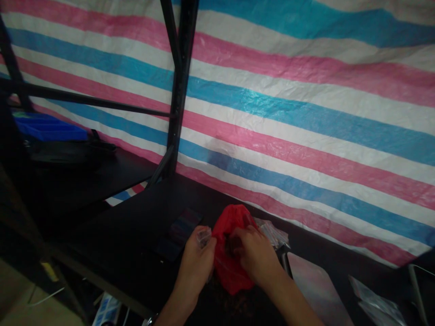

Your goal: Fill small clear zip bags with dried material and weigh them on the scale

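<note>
Red bag (228,268) sits on the black table (129,235) in front of me, between my hands, its mouth a dark hollow. My left hand (196,258) pinches a clear packet (204,237) between thumb and fingers, right by the bag's left edge; whether it also grips that edge I cannot tell. My right hand (255,254) comes over the other side, fingers curled down at the mouth; what they pinch, if anything, is lost in shadow.

To do this well, I judge, the mouth should be spread wide and the fingers go in tips first, lightly, so the soft wall does not fold over them. A packet this small is best held by its edge, with the thumb not squashing it flat. In such dim light, small pinches look safer than handfuls.

The bag seems thin and limp, creased into a rounded, sagging shape. The packet is glassy and catches pale glints. Just beyond my right hand lie flat packets (275,234), whitish and askew. Nearer me, a slab (316,283) has a smooth, faintly shiny face; farther right, a pouch (377,302) lies wrinkled and see-through. Behind hangs a striped sheet (288,106), rippled and glossy like plastic.
</note>
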Motion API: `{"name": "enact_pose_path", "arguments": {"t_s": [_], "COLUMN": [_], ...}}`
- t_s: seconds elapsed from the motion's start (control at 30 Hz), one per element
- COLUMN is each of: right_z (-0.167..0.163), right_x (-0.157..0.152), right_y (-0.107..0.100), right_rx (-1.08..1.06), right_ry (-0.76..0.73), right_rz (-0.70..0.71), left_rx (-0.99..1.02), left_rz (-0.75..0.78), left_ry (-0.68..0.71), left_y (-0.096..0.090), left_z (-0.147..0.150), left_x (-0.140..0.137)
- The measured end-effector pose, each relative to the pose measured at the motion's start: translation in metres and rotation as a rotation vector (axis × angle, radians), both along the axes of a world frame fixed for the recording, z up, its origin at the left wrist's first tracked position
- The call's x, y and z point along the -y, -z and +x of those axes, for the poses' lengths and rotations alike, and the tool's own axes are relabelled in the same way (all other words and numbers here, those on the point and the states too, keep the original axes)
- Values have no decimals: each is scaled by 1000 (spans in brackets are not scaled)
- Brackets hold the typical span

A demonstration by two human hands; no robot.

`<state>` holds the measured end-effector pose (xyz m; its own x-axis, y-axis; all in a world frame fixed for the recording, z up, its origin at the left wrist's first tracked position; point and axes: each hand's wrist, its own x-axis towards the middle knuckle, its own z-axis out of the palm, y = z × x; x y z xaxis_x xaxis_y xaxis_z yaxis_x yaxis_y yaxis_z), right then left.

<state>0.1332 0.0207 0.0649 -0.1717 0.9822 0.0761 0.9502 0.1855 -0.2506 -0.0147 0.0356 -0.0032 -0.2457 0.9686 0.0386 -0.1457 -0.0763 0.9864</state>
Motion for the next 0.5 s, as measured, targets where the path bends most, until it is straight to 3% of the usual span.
{"name": "enact_pose_path", "arguments": {"t_s": [0.17,0.3,0.5], "right_z": [2,7,13], "right_x": [-2,-5,2], "right_y": [12,20,-4], "right_rx": [-252,-506,-781], "right_ry": [11,-24,-101], "right_rz": [-43,-115,-107], "left_rx": [38,11,-131], "left_rz": [-27,62,167], "left_ry": [50,66,127], "left_y": [1,4,5], "left_z": [-3,-2,0], "left_x": [-2,-3,5]}}
